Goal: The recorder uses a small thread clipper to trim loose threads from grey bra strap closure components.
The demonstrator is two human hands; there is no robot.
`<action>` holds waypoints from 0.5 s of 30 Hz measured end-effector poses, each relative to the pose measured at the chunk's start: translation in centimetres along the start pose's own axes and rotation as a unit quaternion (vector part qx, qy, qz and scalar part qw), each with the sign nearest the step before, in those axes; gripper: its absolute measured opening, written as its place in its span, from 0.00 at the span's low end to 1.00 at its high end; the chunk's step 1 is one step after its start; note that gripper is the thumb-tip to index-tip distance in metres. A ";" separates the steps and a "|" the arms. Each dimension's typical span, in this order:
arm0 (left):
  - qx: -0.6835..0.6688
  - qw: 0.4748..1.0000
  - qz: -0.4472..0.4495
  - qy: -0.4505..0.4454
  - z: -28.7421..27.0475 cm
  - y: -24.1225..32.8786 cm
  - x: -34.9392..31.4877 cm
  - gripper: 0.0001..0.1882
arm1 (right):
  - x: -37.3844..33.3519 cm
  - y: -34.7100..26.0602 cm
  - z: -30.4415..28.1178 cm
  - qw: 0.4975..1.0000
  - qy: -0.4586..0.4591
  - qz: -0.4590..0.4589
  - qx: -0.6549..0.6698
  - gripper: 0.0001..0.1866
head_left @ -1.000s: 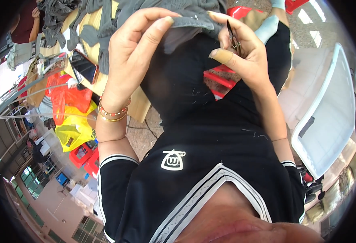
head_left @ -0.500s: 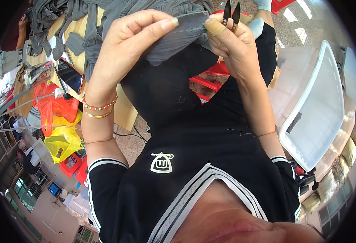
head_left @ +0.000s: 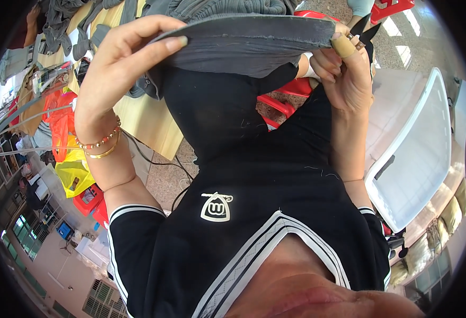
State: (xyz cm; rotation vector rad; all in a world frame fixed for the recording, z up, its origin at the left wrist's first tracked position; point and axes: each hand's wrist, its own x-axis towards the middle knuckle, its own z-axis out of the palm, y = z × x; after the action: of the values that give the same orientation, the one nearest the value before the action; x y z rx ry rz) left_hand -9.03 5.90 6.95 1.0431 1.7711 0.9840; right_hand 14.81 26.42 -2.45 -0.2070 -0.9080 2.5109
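Observation:
A strip of grey ribbed fabric [head_left: 243, 45] with a smooth band and a seam along it is stretched between my hands at the top of the view. My left hand [head_left: 127, 63] pinches its left end between thumb and fingers. At the other end, my right hand [head_left: 349, 77] grips the fabric's edge, with a tan cover [head_left: 343, 45] on the thumb. A pair of thread snips [head_left: 368, 32] is also tucked in my right hand, its dark blades pointing up and away from the fabric. My right fingers partly hide the snips' handles.
More grey garments [head_left: 211, 7] lie heaped on a wooden table [head_left: 156, 130] ahead and left. Red and yellow plastic bags [head_left: 74, 169] hang at the left. A white plastic bin [head_left: 418, 164] stands at the right. Red stool parts [head_left: 278, 103] show beyond my lap.
My hands have moved apart, the left one leftward and the right one rightward. A longer stretch of the fabric now spans between them.

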 end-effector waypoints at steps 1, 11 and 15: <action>-0.001 1.000 -0.002 0.000 0.1 0.0 -0.1 0.11 | -0.1 -0.1 0.0 1.000 -0.012 -0.001 -0.011 0.09; 0.059 0.996 -0.001 0.066 -0.4 -3.1 0.1 0.12 | -0.9 -1.3 -1.3 0.990 0.030 0.019 0.135 0.07; 0.049 0.996 -0.016 0.069 -1.3 -4.3 0.4 0.12 | -1.0 -2.2 -2.5 0.986 0.067 -0.007 0.155 0.07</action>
State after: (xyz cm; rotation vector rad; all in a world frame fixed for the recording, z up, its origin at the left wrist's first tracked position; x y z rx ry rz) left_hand -11.42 4.49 3.39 1.0251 1.9595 0.9775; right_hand 17.25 28.86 -3.03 -0.2626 -0.4549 2.5484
